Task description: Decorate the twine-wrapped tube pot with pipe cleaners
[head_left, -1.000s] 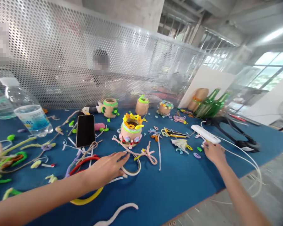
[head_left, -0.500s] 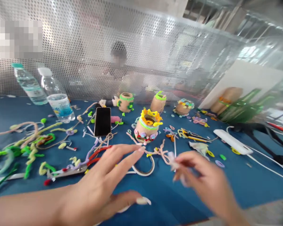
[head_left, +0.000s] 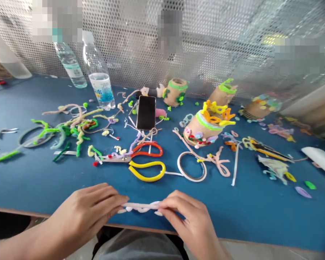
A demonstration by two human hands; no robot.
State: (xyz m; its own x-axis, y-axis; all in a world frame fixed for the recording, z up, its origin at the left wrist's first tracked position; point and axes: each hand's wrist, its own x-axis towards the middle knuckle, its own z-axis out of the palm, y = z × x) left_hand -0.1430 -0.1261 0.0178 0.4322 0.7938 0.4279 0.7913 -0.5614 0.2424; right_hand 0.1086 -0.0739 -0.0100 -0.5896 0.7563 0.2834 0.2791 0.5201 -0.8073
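Note:
Near the table's front edge, a whitish pipe cleaner with a looped or twisted strand along it stretches between my two hands. My left hand pinches its left end. At the other end, my right hand has thumb and fingers closed on it. Just beyond lie scissors with one red and one yellow handle, blades pointing left. To their right a roll of white tape rests flat. Behind the tape stands a brown jar with yellow pipe-cleaner loops round its rim and small pompoms on its side.
A phone lies mid-table. Two water bottles stand back left. Tangled pipe cleaners spread over the left. More decorated jars line a perforated metal screen. A white power strip sits at the right.
My left hand has come back from over the table and now grips the pipe cleaner's left end. My right hand has moved left and nearer with it. The view has tilted down and turned left.

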